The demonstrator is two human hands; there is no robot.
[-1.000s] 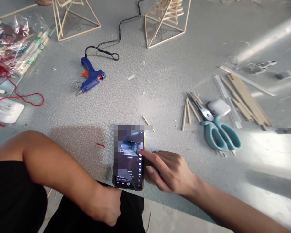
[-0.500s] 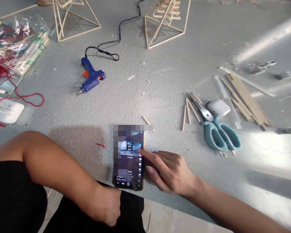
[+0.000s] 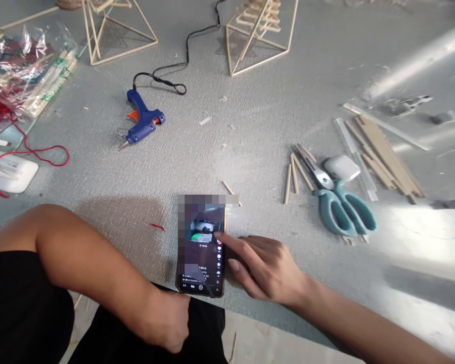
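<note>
A phone [image 3: 201, 258] lies flat on the table near its front edge, its screen lit with a video and a column of icons; part of it is pixelated. My right hand [image 3: 261, 268] reaches in from the right, the index fingertip at the right side of the screen. Its thumb stands apart and the other fingers are bent; nothing is held. My left hand [image 3: 170, 321] hangs bent at the wrist over my lap, below the table edge, its fingers hidden. Just beyond the phone is a short wooden stick [image 3: 231, 193], and to the left a red thread scrap [image 3: 158, 227].
Teal-handled scissors [image 3: 345, 210] lie right, beside short sticks [image 3: 291, 179], a white case [image 3: 342, 168] and wooden strips [image 3: 389, 156]. A blue glue gun [image 3: 146, 124] trails its cord. Two stick frames [image 3: 260, 58] [image 3: 125, 50] stand behind. Left are plastic bags [image 3: 34, 65] and red cord [image 3: 56, 147].
The picture in the phone's video has changed. Both hands and the things on the table stay practically where they were.
</note>
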